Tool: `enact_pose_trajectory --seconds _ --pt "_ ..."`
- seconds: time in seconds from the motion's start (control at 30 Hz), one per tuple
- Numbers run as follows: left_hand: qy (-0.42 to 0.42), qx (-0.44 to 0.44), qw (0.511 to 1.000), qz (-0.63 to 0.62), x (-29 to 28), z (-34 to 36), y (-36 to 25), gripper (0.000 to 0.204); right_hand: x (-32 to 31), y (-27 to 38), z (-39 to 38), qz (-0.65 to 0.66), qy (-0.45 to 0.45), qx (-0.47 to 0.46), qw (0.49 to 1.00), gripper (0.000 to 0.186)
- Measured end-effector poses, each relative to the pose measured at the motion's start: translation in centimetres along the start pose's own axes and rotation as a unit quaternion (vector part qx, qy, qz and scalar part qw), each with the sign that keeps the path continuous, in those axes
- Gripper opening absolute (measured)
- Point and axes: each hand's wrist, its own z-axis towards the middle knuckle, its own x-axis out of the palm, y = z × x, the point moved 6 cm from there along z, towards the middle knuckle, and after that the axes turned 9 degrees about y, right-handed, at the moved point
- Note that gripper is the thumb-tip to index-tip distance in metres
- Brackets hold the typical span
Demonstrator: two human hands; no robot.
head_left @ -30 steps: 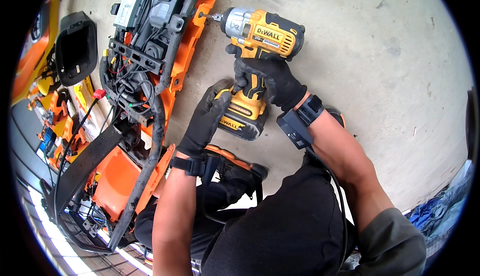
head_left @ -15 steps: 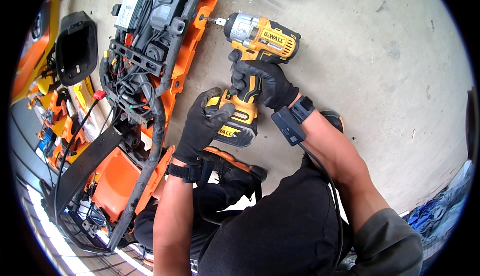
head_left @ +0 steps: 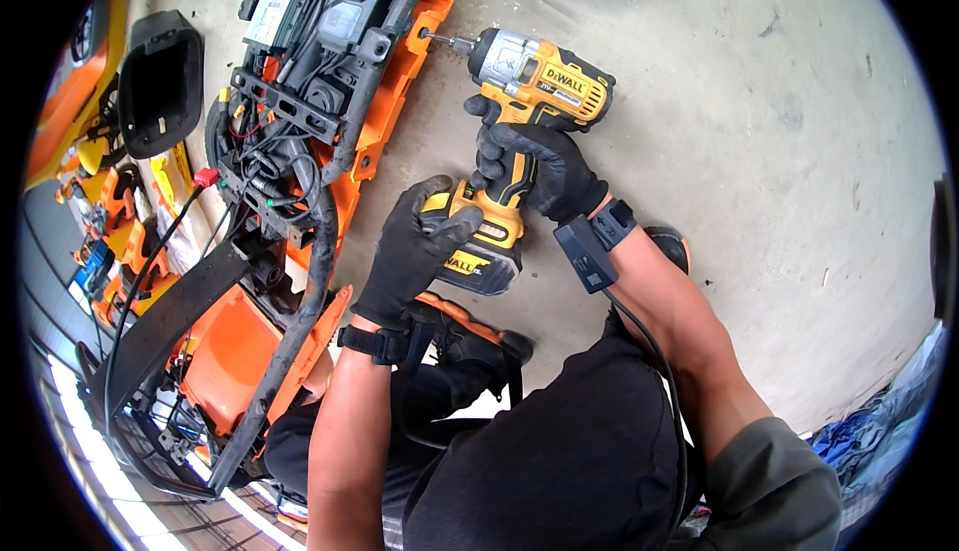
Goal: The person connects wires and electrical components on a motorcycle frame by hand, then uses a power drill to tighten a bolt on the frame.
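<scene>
A yellow and black cordless impact driver [head_left: 544, 76] lies level in front of me, its nose pointing left. Its thin bit [head_left: 460, 44] reaches a dark round fastener [head_left: 426, 33] at the edge of an orange panel [head_left: 392, 101]. My right hand [head_left: 544, 166], in a black glove, is wrapped round the handle with fingers at the trigger. The gloved left hand [head_left: 412, 251] grips the battery base [head_left: 484, 251] from its left side, thumb on top. The panel runs along a black tubular frame [head_left: 330, 221] carrying cables and dark boxes.
Left of the frame lie a black open housing [head_left: 160, 91] and several orange and yellow parts [head_left: 120, 221]. A black cable with a red end [head_left: 206, 177] crosses there. My shoe [head_left: 470, 336] is below the battery. Blue cloth or plastic [head_left: 879, 441] lies at lower right.
The frame, panel and driver sit slightly farther right in the picture. The bit's collar looks turned from before. Both hands keep their hold, and the bit stays at the fastener.
</scene>
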Motion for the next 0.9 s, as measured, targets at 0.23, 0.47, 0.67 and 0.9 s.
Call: enact_pose_trajectory --seconds 0.23,0.47,0.67,0.9 --pt "-0.004 -0.004 1.000 -0.019 0.5 -0.3 -0.7 0.050 0.3 0.6 -0.4 -0.022 -0.006 0.014 1.000 0.052" --pt "-0.049 0.002 0.997 0.067 1.4 -0.4 0.3 0.057 -1.1 0.4 -1.6 0.030 0.024 0.022 0.999 0.052" --pt "0.041 -0.013 0.996 0.076 0.4 -4.5 3.8 0.061 0.4 -4.0 -5.8 0.013 0.010 0.086 0.996 0.059" --pt "0.000 -0.055 0.995 -0.088 -1.8 -10.3 9.1 0.061 2.2 -11.0 -5.2 -0.006 0.041 0.178 0.983 0.060"
